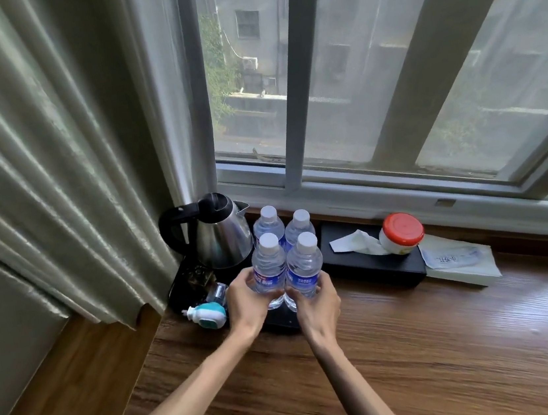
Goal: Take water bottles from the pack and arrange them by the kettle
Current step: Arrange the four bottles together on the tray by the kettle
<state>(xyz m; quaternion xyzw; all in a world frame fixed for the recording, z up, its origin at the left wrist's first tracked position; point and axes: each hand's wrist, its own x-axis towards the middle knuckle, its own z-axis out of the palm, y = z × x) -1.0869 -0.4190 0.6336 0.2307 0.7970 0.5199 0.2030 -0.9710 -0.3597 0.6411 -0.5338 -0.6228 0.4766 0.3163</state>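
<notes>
At the far left, pale green pleated curtains hung down to the corner of the brown wood-grain desk. Just right of their hem stood a stainless steel electric kettle with a black handle and lid, set on a glossy black tray. In front of the kettle, on the tray's near edge, lay a small white and teal plug-in device.

The left hand was wrapped around the lower body of the near-left clear plastic water bottle with a white cap and blue label; that grip was clamped on the bottle, fingers curled across its label, the cap rising well above the hand. Touching it on the right stood the near-right clear water bottle of the same kind, held low by the right hand, that grip likewise closed around it. Both bottles stood upright over the tray, just right of the kettle. Directly behind them stood two more matching bottles, upright and untouched, next to the kettle's spout.

Further right lay a flat black tissue box with a white tissue poking out, and on its right end sat a white jar with a red lid. A folded white paper packet lay beside it below the window frame.
</notes>
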